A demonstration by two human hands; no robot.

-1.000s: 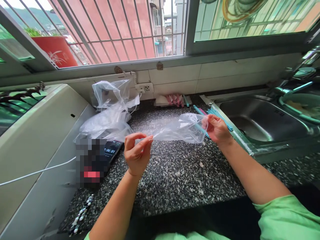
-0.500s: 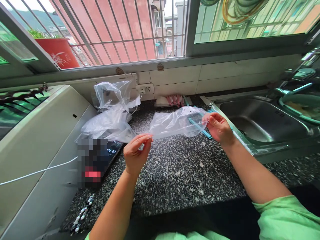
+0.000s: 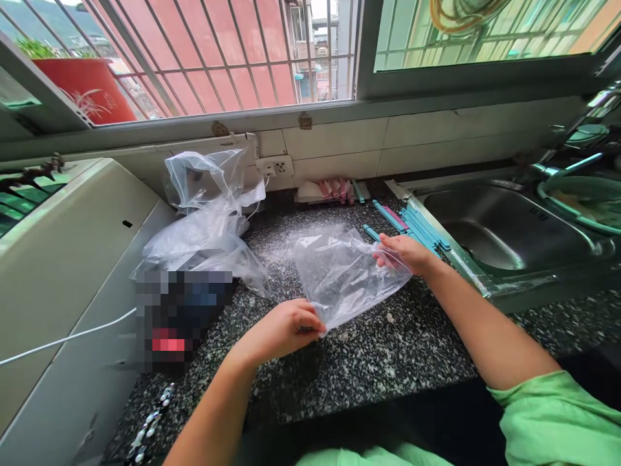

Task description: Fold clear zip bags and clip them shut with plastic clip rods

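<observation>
A clear plastic bag (image 3: 334, 272) is stretched between my two hands, just above the speckled counter. My left hand (image 3: 291, 330) pinches its near lower corner between thumb and fingers. My right hand (image 3: 405, 254) grips the far right side, its fingertips partly seen through the film. Right beside that thumb, the end of a blue strip (image 3: 371, 233) shows; the rest is hidden by hand and bag. Farther right lie several blue sealing strips (image 3: 420, 226) with a pink strip (image 3: 395, 218) among them, along the sink's edge.
On the left, a heap of clear plastic bags (image 3: 194, 236) stands behind a blurred-out phone (image 3: 184, 323). Pink clips (image 3: 334, 189) lie by the wall under the socket (image 3: 279, 167). A steel sink (image 3: 514, 226) is on the right, a beaded string (image 3: 150, 421) front left.
My left hand has moved down and right, tilting and spreading the bag. My right hand has shifted slightly left and its fingers now sit deeper over the film.
</observation>
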